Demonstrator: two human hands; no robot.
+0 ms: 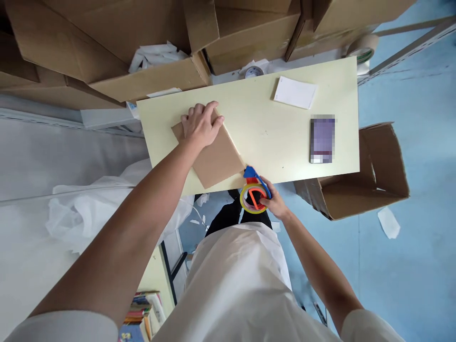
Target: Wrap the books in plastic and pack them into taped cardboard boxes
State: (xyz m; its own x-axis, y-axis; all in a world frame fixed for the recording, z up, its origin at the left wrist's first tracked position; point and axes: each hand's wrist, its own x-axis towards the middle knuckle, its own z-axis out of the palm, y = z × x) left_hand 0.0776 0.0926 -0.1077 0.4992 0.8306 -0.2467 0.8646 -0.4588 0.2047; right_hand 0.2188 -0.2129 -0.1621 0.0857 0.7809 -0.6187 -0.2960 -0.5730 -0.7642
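A flat brown cardboard box [221, 156] lies at a slant on the left part of the pale table. My left hand [202, 124] presses on its far end, with the fingers bent over the edge and the thumb along the right side. At the box's near right corner, my right hand [275, 200] grips a tape dispenser [268, 188] with a blue and orange frame and a yellow-rimmed roll. The dispenser's blue head is at the corner; whether it touches the cardboard I cannot tell.
On the pale table [285, 142] lie a white paper slip [295, 92] and a blurred purple item [322, 140]. Large cartons [249, 42] stand behind it. An open carton [366, 175] sits at the right, white wrapping [85, 209] at the left.
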